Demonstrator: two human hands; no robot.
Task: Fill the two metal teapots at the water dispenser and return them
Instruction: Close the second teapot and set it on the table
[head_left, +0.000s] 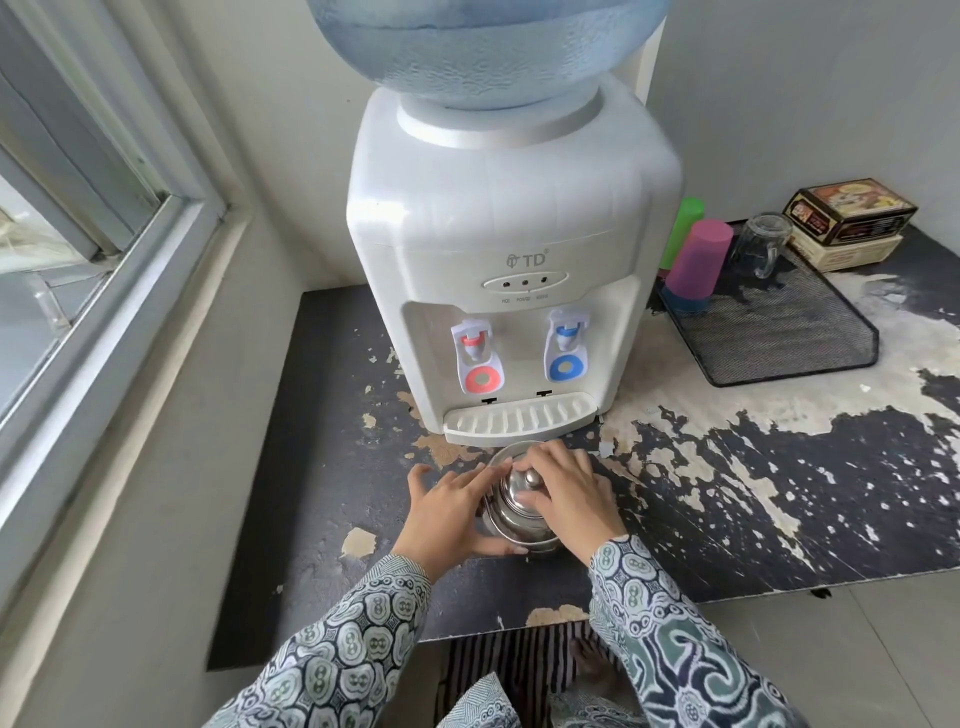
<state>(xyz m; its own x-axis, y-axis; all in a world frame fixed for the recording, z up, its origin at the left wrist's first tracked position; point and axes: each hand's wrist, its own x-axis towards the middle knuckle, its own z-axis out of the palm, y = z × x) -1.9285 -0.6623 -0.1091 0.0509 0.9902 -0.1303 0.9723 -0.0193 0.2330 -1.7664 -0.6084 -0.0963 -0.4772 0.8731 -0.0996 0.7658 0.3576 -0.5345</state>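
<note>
Steel teapot (514, 506), cupped by the left hand (452, 506) while the right hand (563, 491) pinches its lid, could tip if jerked.

Lidded steel teapot (519, 506) before dispenser (511, 249)

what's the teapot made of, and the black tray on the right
The teapot looks like polished metal, probably stainless steel: its lid and knob give bright, mirror-like reflections. The black tray appears to be wire mesh with a matte dark finish, likely coated metal: the woven grid shows across its floor and low walls.
</note>
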